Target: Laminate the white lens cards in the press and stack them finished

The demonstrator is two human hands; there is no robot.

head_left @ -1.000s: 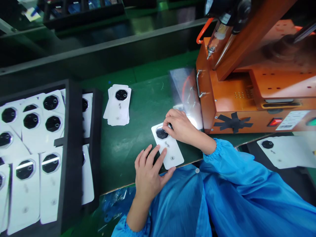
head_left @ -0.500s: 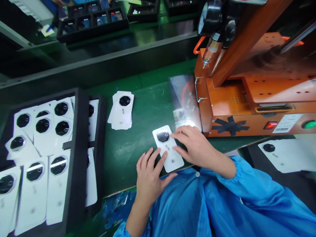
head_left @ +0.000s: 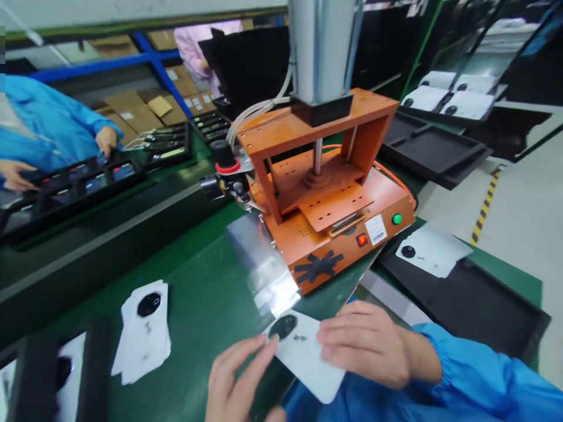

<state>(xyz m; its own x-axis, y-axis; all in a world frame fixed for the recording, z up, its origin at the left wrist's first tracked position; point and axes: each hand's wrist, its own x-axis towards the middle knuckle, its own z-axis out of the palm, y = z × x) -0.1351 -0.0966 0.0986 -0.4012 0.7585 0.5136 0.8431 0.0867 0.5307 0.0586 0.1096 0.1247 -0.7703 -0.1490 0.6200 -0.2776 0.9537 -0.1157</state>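
A white phone back cover with a dark round camera window lies at a slant between my hands, at the bench's near edge. My right hand has its fingers pressed together over the cover's right side, its thumb hidden. My left hand reaches in from below, fingers stretched out and apart, with fingertips touching the left edge beside the camera window. Left of them, a small stack of similar back covers rests on the green bench mat.
An orange press with a gauge stands beyond my hands, a clear plastic sheet at its left. More covers lie on a black tray at right; another black tray is at lower left. A co-worker's hands touch trays across the bench.
The view has swung up and right. The cover has turned anticlockwise in view. My right hand has closed over its right side; my left hand has moved to its left edge.
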